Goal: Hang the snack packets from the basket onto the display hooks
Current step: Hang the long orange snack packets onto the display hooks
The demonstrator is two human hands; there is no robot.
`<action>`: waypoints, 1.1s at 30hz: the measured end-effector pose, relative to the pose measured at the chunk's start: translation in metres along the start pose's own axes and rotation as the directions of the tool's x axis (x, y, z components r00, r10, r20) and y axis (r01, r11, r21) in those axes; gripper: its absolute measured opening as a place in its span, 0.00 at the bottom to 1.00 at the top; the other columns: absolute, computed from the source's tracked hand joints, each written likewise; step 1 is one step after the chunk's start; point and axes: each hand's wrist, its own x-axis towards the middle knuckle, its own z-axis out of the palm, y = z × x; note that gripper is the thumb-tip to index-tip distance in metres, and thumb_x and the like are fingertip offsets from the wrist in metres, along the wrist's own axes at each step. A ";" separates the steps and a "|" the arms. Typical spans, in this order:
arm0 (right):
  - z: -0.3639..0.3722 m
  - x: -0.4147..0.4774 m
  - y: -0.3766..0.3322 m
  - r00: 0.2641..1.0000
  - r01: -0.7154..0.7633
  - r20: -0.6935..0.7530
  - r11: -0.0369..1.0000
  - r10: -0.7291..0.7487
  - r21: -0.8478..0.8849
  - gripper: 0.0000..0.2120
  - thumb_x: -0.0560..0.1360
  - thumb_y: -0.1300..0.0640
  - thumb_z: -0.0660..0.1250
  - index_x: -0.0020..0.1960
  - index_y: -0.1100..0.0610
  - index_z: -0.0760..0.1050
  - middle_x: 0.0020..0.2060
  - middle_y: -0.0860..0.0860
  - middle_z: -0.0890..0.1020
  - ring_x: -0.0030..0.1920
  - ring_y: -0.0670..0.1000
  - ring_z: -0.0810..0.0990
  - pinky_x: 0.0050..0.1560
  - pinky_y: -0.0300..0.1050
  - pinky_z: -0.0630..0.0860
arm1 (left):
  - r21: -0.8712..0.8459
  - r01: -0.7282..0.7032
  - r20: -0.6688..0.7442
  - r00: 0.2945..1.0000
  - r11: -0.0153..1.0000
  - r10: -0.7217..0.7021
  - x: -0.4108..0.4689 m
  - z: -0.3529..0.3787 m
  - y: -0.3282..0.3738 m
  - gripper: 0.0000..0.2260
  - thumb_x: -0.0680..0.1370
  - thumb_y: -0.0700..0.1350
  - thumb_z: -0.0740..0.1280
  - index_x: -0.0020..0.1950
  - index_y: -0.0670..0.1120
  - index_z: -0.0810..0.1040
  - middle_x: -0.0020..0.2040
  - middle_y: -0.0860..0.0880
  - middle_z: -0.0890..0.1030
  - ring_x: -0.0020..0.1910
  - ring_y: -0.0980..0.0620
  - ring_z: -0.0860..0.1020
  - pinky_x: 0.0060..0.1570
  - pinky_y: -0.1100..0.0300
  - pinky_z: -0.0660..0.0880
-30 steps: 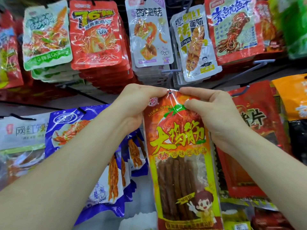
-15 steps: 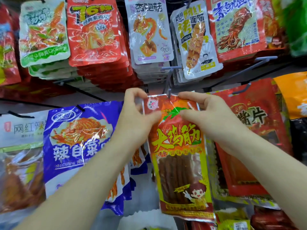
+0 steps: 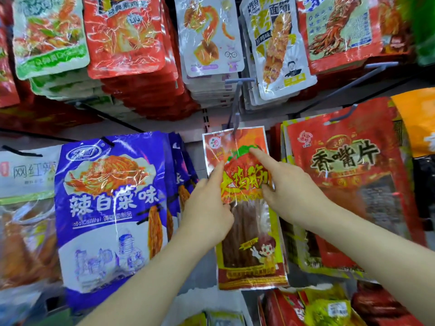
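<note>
An orange and yellow snack packet [image 3: 253, 250] with brown sticks showing through its window hangs from a grey display hook [image 3: 235, 107] in the middle row. The hook passes through the hole at the packet's top edge. My left hand [image 3: 207, 208] touches the packet's left side with a straight index finger, the other fingers curled. My right hand [image 3: 289, 187] presses its straight index finger on the packet's upper front. The basket is out of view.
Blue packets [image 3: 106, 196] hang just to the left and red packets [image 3: 341, 184] just to the right. Stacks of red, green, white and grey packets fill the upper row. A bare hook arm [image 3: 341, 90] juts out at upper right. More packets [image 3: 306, 309] lie below.
The packet went from being held at its top corners by both hands onto the hook. Both hands let go of the corners and slid down, now touching its front with index fingers.
</note>
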 end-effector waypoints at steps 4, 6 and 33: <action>0.001 0.014 0.001 0.995 -0.022 0.094 0.992 0.034 -0.127 0.38 0.76 0.67 0.61 0.78 0.46 0.48 0.31 0.52 0.74 0.30 0.52 0.70 0.37 0.51 0.74 | 0.046 0.063 0.053 0.996 0.997 -0.065 0.010 0.006 0.002 0.43 0.74 0.35 0.67 0.78 0.57 0.44 0.62 0.46 0.67 0.55 0.45 0.74 0.55 0.50 0.76; 0.003 0.019 0.001 0.994 -0.020 0.106 0.985 0.038 -0.173 0.37 0.76 0.67 0.61 0.78 0.48 0.49 0.31 0.52 0.72 0.31 0.53 0.69 0.37 0.50 0.74 | 0.072 0.076 0.044 0.996 0.995 -0.079 0.012 0.009 0.003 0.42 0.74 0.36 0.67 0.79 0.55 0.46 0.65 0.45 0.64 0.59 0.46 0.72 0.57 0.54 0.74; -0.009 -0.087 0.012 0.997 0.073 0.014 0.994 -0.072 -0.086 0.16 0.76 0.52 0.61 0.64 0.46 0.72 0.41 0.51 0.83 0.42 0.60 0.81 0.42 0.54 0.78 | 0.207 -0.035 0.089 0.996 0.978 0.017 -0.076 0.015 -0.007 0.31 0.76 0.43 0.68 0.75 0.55 0.58 0.69 0.48 0.67 0.57 0.49 0.74 0.51 0.56 0.72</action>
